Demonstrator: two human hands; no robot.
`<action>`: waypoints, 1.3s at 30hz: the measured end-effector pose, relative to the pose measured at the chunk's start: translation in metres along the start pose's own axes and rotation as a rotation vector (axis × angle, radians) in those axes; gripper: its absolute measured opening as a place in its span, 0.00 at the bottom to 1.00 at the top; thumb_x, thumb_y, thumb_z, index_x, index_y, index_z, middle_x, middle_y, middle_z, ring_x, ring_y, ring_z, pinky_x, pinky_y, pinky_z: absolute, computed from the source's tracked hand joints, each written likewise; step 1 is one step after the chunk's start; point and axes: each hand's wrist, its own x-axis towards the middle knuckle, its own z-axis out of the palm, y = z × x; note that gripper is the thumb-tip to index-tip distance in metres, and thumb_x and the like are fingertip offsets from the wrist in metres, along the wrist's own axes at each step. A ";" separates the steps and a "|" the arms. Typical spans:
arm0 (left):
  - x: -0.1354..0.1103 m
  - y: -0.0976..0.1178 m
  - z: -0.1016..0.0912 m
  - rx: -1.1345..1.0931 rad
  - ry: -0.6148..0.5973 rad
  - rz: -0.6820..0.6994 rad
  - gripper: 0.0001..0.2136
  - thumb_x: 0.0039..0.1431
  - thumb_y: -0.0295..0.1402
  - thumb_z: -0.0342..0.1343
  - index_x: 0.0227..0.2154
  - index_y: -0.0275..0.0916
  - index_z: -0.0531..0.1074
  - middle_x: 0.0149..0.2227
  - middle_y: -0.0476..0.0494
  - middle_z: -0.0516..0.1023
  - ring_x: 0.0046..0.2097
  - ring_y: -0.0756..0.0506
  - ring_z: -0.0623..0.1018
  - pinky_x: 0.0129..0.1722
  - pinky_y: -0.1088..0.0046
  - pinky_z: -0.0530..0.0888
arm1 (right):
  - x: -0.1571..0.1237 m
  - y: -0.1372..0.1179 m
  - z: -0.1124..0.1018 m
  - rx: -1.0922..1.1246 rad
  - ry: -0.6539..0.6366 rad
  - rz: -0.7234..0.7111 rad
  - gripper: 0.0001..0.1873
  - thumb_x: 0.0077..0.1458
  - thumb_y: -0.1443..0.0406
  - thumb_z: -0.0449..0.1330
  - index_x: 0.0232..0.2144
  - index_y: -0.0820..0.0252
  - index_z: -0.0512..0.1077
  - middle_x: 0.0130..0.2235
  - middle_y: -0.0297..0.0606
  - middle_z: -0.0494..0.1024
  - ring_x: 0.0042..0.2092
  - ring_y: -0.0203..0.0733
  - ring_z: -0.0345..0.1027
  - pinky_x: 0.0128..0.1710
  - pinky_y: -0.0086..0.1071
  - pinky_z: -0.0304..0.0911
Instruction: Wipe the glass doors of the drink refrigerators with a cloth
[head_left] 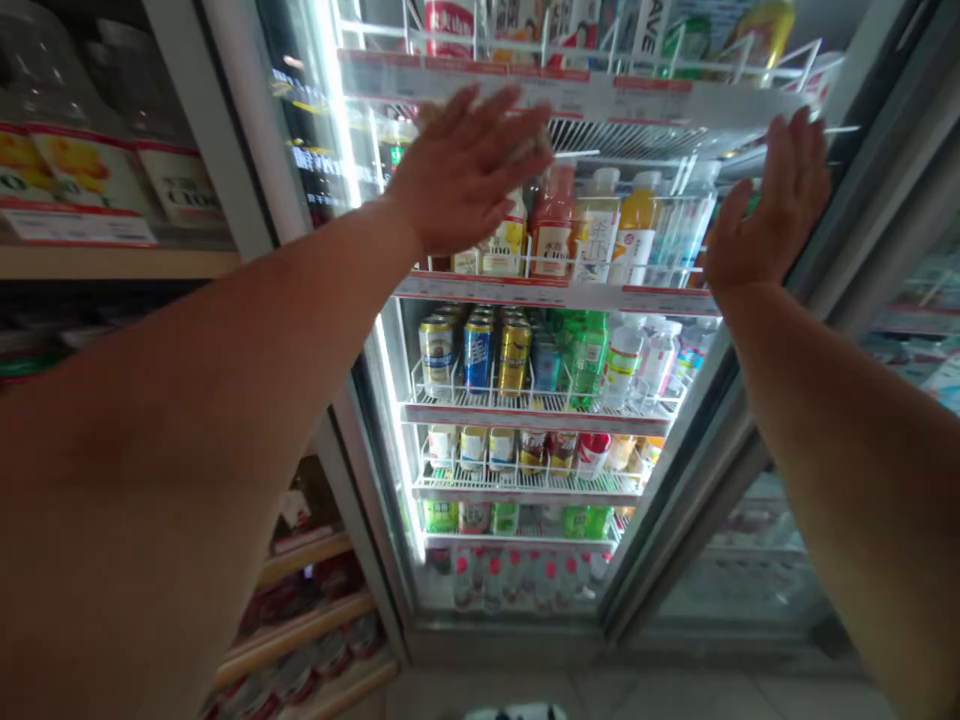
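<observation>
In front of the upper shelves of a lit drinks fridge, my left hand (469, 170) reaches up with its fingers stretched out to the right. Nothing is plainly held in it. It covers part of a row of bottles, among them a pinkish-red bottle (551, 235), a white-labelled tea bottle (598, 230) and an orange drink bottle (636, 232). Near the fridge's right edge, my right hand (772, 205) is raised with fingers upward and the thumb apart, holding nothing visible. Clear bottles (682, 235) stand to its left. Whether either hand touches the fridge cannot be told.
Lower fridge shelves hold a blue can (478, 357), a gold can (514, 360), green bottles (589, 350) and red-capped bottles (551, 585). A metal door frame (750, 400) runs along the right. Wooden shelves (315, 625) with packaged goods stand left, above a tiled floor (652, 695).
</observation>
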 end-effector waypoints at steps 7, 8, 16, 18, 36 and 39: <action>-0.032 0.028 0.011 -0.061 -0.090 0.136 0.29 0.71 0.42 0.45 0.73 0.51 0.50 0.76 0.60 0.41 0.77 0.43 0.38 0.75 0.46 0.44 | 0.001 0.001 0.000 -0.021 -0.039 0.032 0.34 0.66 0.58 0.43 0.72 0.56 0.54 0.74 0.33 0.52 0.75 0.43 0.43 0.75 0.50 0.43; -0.033 0.026 0.008 -0.097 -0.168 0.264 0.29 0.71 0.42 0.43 0.73 0.53 0.51 0.75 0.63 0.44 0.77 0.45 0.40 0.75 0.48 0.45 | 0.001 0.000 0.000 -0.017 -0.035 0.025 0.34 0.66 0.58 0.43 0.72 0.57 0.54 0.74 0.34 0.52 0.75 0.43 0.43 0.75 0.51 0.43; -0.049 -0.004 -0.004 0.083 0.155 -0.290 0.30 0.73 0.41 0.46 0.74 0.45 0.49 0.77 0.53 0.32 0.76 0.38 0.37 0.73 0.41 0.41 | 0.001 0.001 0.001 -0.002 -0.034 0.021 0.33 0.68 0.58 0.42 0.72 0.59 0.54 0.74 0.38 0.53 0.75 0.46 0.43 0.75 0.53 0.43; -0.050 0.006 -0.001 -0.017 0.058 -0.123 0.29 0.71 0.44 0.47 0.72 0.45 0.56 0.77 0.52 0.40 0.76 0.39 0.37 0.74 0.44 0.40 | 0.002 0.002 0.002 -0.009 -0.032 0.019 0.33 0.67 0.57 0.41 0.71 0.58 0.54 0.74 0.37 0.52 0.75 0.44 0.43 0.75 0.52 0.43; 0.002 0.021 -0.002 -0.206 -0.317 0.333 0.32 0.70 0.50 0.45 0.72 0.44 0.54 0.76 0.54 0.45 0.76 0.40 0.46 0.75 0.50 0.42 | 0.003 0.002 0.004 -0.014 -0.040 0.027 0.34 0.66 0.57 0.41 0.71 0.59 0.54 0.74 0.35 0.51 0.76 0.41 0.41 0.75 0.53 0.43; 0.007 -0.003 -0.007 -0.196 -0.045 0.008 0.34 0.70 0.41 0.51 0.74 0.37 0.49 0.76 0.44 0.48 0.75 0.38 0.50 0.74 0.48 0.49 | 0.001 0.000 0.003 0.010 -0.008 0.053 0.34 0.65 0.56 0.40 0.71 0.52 0.55 0.73 0.30 0.52 0.75 0.39 0.43 0.75 0.50 0.44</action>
